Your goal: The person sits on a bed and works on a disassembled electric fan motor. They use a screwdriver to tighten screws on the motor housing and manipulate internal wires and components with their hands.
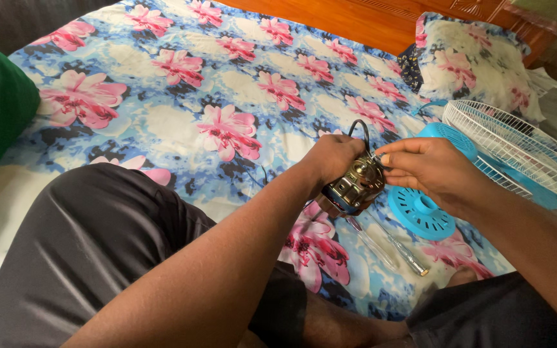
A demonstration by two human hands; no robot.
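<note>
A person sits on a bed covered by a floral sheet (182, 109), blue and white with large pink flowers. Both bare arms reach forward over dark-trousered legs.

The left hand (333, 158) is closed around a small fan motor (354, 187), holding it up just above the sheet, between the knees and the fan parts to the right. The motor is metal with a dark lower body, and a black cable (360, 127) loops up behind it past the knuckles.

The right hand (430, 169) meets the motor from the right. Its thumb and forefinger are pinched together at the motor's top edge, on something too small to make out; the other fingers are curled in.

Below the motor, a clear-handled screwdriver (388, 248) lies on the sheet. Just beside it sits a round blue plastic cover (420, 212). Further right rests a white wire fan guard (517, 148) over blue blades. A floral pillow (472, 58) lies against the wooden headboard (369, 19).
</note>
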